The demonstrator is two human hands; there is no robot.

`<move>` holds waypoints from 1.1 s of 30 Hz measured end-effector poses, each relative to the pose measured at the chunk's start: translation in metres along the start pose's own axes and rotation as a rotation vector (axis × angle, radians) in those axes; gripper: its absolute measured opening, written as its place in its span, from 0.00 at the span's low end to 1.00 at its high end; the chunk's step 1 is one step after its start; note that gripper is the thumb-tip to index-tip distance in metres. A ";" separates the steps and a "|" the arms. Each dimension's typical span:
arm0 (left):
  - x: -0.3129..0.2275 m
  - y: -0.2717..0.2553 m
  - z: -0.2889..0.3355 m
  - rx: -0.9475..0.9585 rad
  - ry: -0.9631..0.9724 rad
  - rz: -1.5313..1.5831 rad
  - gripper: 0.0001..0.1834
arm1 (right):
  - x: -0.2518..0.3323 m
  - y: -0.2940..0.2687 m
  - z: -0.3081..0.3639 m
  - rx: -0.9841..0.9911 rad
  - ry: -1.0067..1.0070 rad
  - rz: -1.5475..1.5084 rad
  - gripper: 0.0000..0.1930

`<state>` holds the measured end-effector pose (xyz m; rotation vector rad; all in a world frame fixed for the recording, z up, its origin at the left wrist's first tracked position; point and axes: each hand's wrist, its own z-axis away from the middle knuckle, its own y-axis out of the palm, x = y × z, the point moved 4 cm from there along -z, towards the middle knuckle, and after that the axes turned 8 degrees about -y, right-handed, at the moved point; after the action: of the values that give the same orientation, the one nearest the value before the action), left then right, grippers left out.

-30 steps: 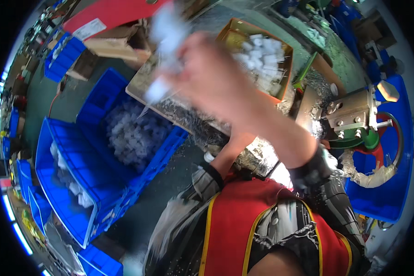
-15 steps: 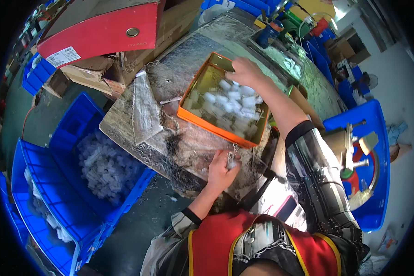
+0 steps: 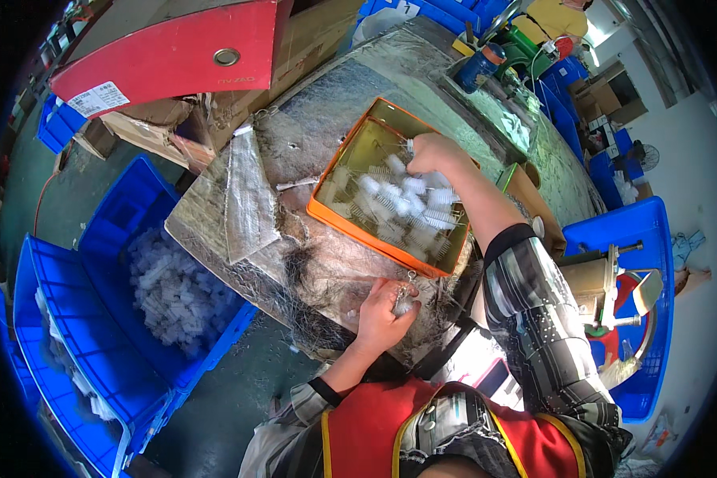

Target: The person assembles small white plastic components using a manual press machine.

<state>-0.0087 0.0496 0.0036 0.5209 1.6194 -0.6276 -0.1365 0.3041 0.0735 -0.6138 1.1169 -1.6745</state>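
On the worn bench (image 3: 295,119), head view: my L hand (image 3: 385,316) is curled nearly closed round a small whitish pc (image 3: 404,303), just below the orange-rimmed tin (image 3: 370,241). My R hand (image 3: 436,155) is over tin's far side, fingers bent, tips hidden; can't tell if gripping. White bristly pcs (image 3: 410,195) lie in tin.

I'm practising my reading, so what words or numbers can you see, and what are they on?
I won't copy writing, only say where:
White rectangular paper label on the red cardboard box: too small to read.
Same box, lower right: faint lettering.
Small white tag on the blue plastic bin: one dark mark.
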 end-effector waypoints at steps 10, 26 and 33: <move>-0.002 -0.001 0.003 -0.005 0.000 0.032 0.11 | -0.035 0.005 0.029 0.199 0.071 -0.459 0.46; 0.009 0.004 0.003 0.027 -0.067 0.007 0.09 | -0.010 0.030 0.027 0.220 -0.062 -0.577 0.25; 0.006 0.007 0.002 0.009 -0.004 0.022 0.06 | -0.034 -0.005 0.038 -0.223 -0.114 -0.538 0.16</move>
<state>-0.0033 0.0533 -0.0033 0.5434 1.6059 -0.6190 -0.0949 0.3209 0.0983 -1.2217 1.1263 -1.9416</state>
